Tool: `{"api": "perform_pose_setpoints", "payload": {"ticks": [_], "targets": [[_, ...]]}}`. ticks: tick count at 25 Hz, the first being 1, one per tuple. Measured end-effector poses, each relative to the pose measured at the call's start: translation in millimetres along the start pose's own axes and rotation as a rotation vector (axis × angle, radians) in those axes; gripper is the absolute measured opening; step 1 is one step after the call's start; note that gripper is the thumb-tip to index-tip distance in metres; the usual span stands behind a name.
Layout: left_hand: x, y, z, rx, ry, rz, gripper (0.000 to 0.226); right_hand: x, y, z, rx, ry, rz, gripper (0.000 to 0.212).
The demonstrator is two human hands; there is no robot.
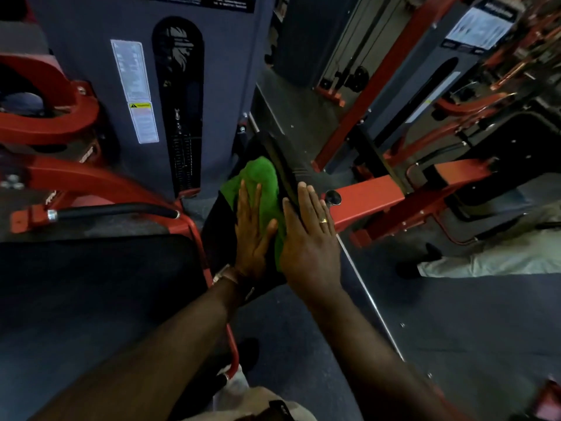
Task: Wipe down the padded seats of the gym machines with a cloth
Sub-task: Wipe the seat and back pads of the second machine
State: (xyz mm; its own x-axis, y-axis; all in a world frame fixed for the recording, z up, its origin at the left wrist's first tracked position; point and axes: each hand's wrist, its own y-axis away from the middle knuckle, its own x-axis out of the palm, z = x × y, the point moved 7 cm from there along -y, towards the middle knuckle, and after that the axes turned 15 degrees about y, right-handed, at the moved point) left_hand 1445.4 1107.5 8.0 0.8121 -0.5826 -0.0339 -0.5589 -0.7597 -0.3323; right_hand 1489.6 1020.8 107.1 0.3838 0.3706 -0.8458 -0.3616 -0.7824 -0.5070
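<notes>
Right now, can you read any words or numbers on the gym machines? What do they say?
None can be read for certain.
White sticker on the grey weight-stack cover: print too blurred.
Yellow warning label below it: triangle sign shows, word too blurred.
Black label at the cover's top: white lines too small.
Poster on the right machine: too blurred.
Writing on the red frame: too dark.

Both hands (255, 235) hide much of the cloth (258, 177), possibly bunched
</notes>
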Motion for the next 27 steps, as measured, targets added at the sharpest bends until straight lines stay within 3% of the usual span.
{"api": "perform_pose_setpoints", "payload": {"ticks": [3, 5, 9, 12, 15, 19, 22, 27], "targets": [[3, 46, 44, -0.099, 0.021, 0.013, 0.075, 0, 7, 4, -0.075, 0.061, 0.042, 0.055], [1, 48, 50, -0.073, -0.041, 0.025, 0.074, 1, 10, 1, -0.084, 0.076, 0.021, 0.05], [-12, -17, 27, 0.009, -0.092, 0.006, 0.075, 3, 8, 1, -0.005, 0.001, -0.019, 0.035], [-20, -64, 20, 0.016, -0.042, -0.037, 0.074, -1, 5, -1, 0.059, -0.092, 0.015, 0.048], [-27, -69, 56, -0.087, 0.135, -0.136, 0.073, -5, -1, -5, 0.035, -0.126, -0.004, 0.051], [-26, -5, 106, -0.252, 0.108, -0.166, 0.081, -5, 1, -4, -0.054, -0.121, -0.058, 0.046], [2, 39, 54, -0.123, -0.058, -0.069, 0.073, -5, 1, -10, -0.011, -0.208, -0.083, 0.043], [-6, -32, 8, -0.086, -0.003, -0.05, 0.065, -8, 0, -15, 0.052, -0.275, -0.016, 0.047]]}}
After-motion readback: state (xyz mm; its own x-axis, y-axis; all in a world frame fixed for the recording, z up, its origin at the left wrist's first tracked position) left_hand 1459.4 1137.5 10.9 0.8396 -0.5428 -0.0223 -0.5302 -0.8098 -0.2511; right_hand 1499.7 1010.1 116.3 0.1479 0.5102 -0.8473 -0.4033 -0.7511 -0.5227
